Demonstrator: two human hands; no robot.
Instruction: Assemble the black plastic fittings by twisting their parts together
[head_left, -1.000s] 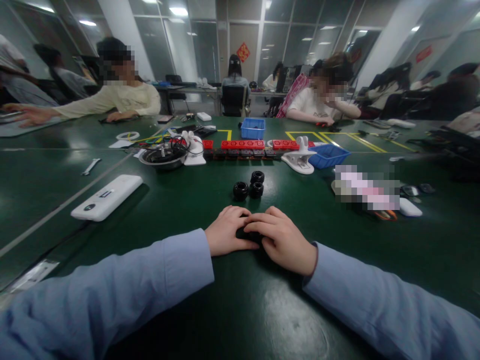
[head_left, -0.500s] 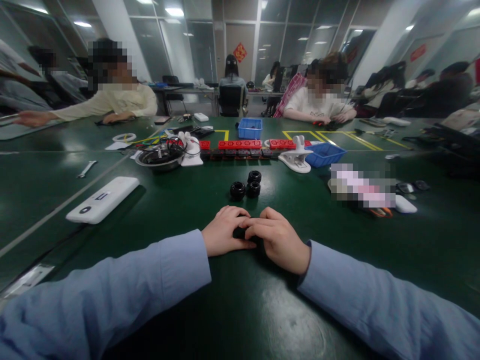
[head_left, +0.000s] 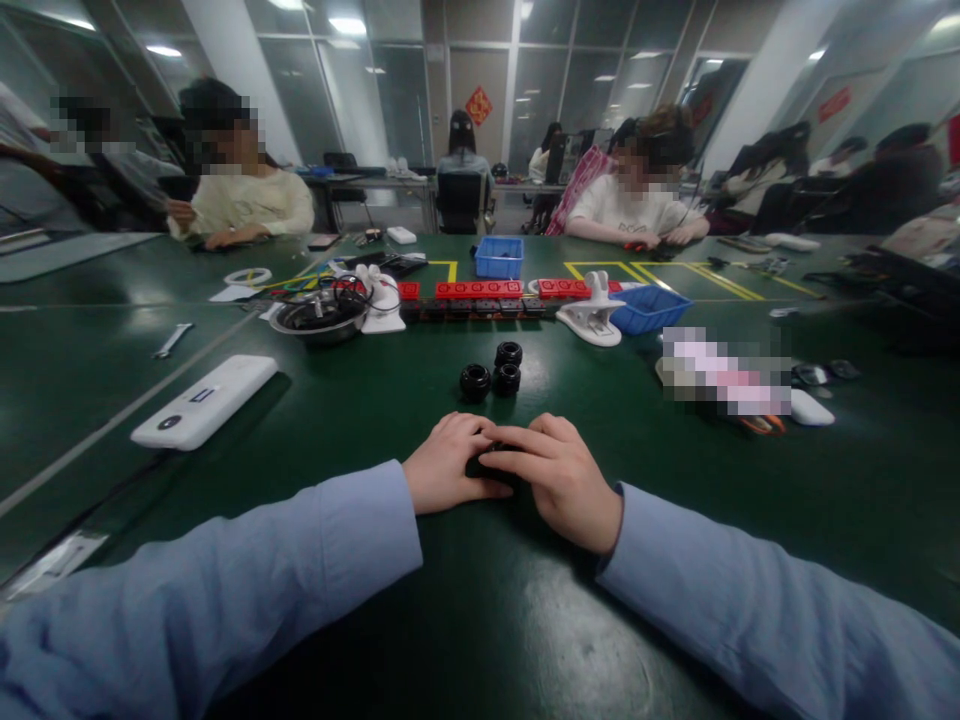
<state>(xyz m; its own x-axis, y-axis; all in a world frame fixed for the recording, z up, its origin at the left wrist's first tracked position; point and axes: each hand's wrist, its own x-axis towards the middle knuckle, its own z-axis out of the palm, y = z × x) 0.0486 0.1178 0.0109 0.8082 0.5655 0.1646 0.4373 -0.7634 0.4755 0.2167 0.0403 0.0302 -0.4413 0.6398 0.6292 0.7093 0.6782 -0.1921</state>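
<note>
My left hand (head_left: 452,464) rests at the table's middle, its thumb and fingers curled round a small black object (head_left: 478,467). My right hand (head_left: 564,478) closes on that same object from the right, with its fingers reaching over the top. Fingers cover most of it, so its exact kind cannot be made out. Just beyond my hands three small black toy tires stand close together: one at the left (head_left: 475,382), one at the back (head_left: 509,354) and one at the front right (head_left: 508,378).
A white power bank (head_left: 206,402) and a wrench (head_left: 173,341) lie to the left. Farther back are a metal bowl (head_left: 319,335), red power strips (head_left: 478,290), a white clip stand (head_left: 592,320) and a blue bin (head_left: 651,308). Other people sit across the green table (head_left: 360,400).
The fingers of my right hand have stretched farther left over the black object; my left hand has stayed put. Across the table, the person at left has drawn an outstretched arm back.
</note>
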